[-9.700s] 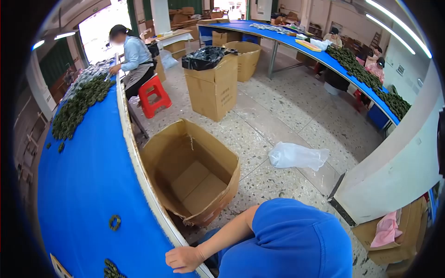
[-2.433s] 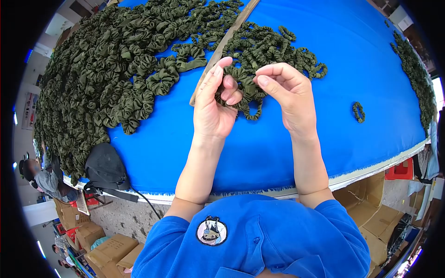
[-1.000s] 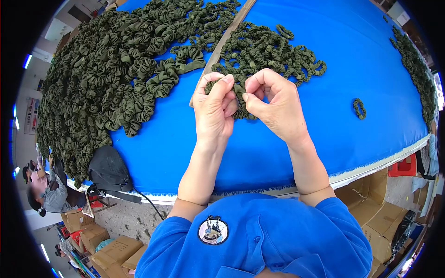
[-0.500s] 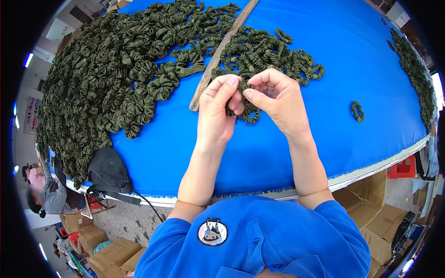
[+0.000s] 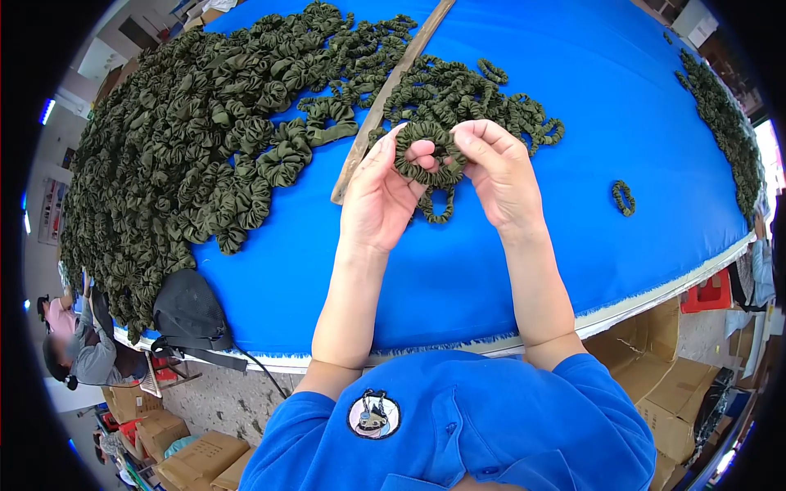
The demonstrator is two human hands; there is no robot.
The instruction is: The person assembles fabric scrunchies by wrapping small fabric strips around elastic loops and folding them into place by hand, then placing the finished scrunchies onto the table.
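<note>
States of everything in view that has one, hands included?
Green ring: gathered, held up, hole toward camera
Left hand: gripping ring, fingertips showing through hole
Right hand: pinching ring's right edge
Wooden strip: lying on blue cloth
Larger pile: heaped left of strip
Smaller pile: heaped right of strip
Loose ring: lying apart, untouched
Black bag: at cloth's near edge; open/closed unclear

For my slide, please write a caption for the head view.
Left hand and right hand hold a dark green scrunchie above a blue-covered table, near a wooden strip.
</note>
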